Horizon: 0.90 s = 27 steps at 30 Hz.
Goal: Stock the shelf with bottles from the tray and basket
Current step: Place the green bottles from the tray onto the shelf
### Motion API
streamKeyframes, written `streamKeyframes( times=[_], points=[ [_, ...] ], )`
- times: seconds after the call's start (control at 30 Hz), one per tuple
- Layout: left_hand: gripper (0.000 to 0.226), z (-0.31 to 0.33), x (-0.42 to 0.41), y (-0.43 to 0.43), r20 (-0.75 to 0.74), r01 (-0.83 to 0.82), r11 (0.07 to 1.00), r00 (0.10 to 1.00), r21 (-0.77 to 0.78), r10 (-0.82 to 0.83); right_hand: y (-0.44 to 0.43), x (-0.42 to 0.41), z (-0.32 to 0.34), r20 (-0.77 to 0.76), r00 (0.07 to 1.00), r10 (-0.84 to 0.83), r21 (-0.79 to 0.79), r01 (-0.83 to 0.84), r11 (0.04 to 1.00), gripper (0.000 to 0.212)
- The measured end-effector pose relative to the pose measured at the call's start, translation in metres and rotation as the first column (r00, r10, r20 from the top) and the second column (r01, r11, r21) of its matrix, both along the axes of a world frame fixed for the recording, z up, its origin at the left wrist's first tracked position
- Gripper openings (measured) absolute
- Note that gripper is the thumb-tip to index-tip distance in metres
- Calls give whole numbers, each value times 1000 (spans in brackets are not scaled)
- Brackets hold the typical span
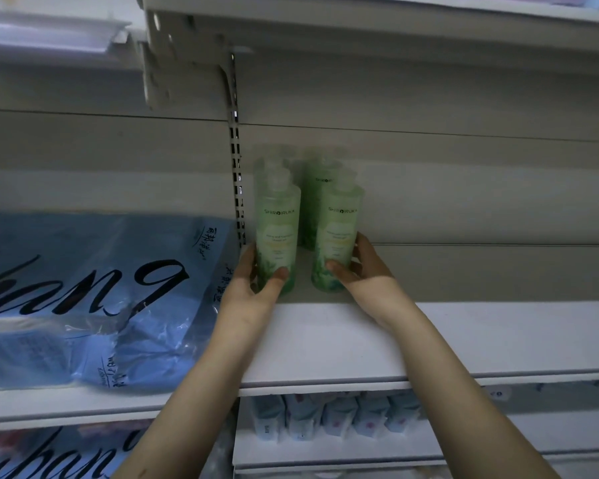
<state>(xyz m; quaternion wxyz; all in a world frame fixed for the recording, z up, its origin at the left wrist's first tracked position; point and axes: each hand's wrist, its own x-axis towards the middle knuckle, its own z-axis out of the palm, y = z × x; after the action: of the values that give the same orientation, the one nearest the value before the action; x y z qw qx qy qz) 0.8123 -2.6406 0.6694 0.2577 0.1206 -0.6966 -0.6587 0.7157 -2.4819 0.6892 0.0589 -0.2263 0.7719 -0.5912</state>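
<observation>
Blue plastic-wrapped pack (94,299): lies at left, film crinkled, large black script lettering.
Second lettered pack (49,454): one level down, lower left, partly seen.
Pale blue packets (336,414): upright in a row, lower level.
Slotted upright (237,188): on the grey back panel.

A shop aisle: white metal shelves (325,340) hang on a slotted upright (237,188), stocked with rows of identical green bottles (277,229), big blue plastic-wrapped packs (83,299) beside them, matching packets (336,414) lined up one tier down, a label (497,394) on the shelf edge.
</observation>
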Motion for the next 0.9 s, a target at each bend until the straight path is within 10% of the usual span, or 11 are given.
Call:
streamKeyframes(
  times=[0.9],
  points=[
    [43,5,7,5,30,-52,998,998,30,51,12,8,-6,-7,998,56,-25,-56,998,55]
  ],
)
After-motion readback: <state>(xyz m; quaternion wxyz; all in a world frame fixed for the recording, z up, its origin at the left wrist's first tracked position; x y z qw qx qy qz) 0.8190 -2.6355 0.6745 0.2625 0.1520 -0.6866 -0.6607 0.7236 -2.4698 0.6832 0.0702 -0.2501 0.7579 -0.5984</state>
